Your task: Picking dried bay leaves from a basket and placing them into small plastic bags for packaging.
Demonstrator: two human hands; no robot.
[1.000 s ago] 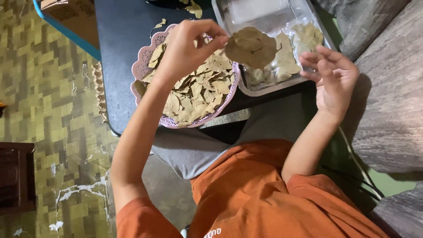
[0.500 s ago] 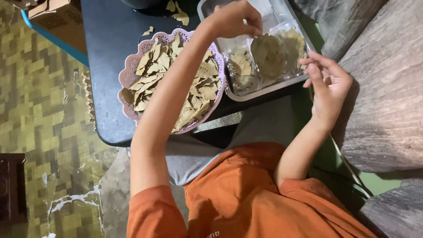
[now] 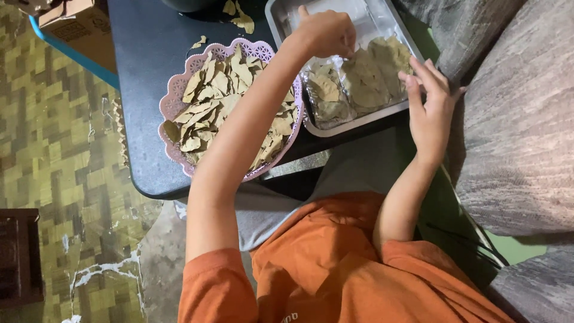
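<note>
A pink scalloped plate (image 3: 173, 104) heaped with dried brown leaves (image 3: 209, 101) sits on a dark table (image 3: 143, 54). To its right is a metal tray (image 3: 281, 18) holding clear plastic bags of leaves (image 3: 326, 96). My left hand (image 3: 326, 33) reaches across the plate and hovers over the tray. Its fingers are bunched, pinching a leaf down at the top of the larger leaf pile (image 3: 376, 66). My right hand (image 3: 430, 101) is at the tray's right rim, fingers spread, its fingertips touching the edge of that pile.
A few loose leaves (image 3: 239, 15) lie on the table behind the plate. A cardboard box (image 3: 72, 24) stands at the far left on a blue edge. Grey upholstery (image 3: 514, 119) rises on the right. Patterned floor (image 3: 54, 155) lies to the left.
My left hand has carried a leaf from above the plate to the right, over the tray, and lowered it onto the pile. My right hand stayed by the tray's rim.
</note>
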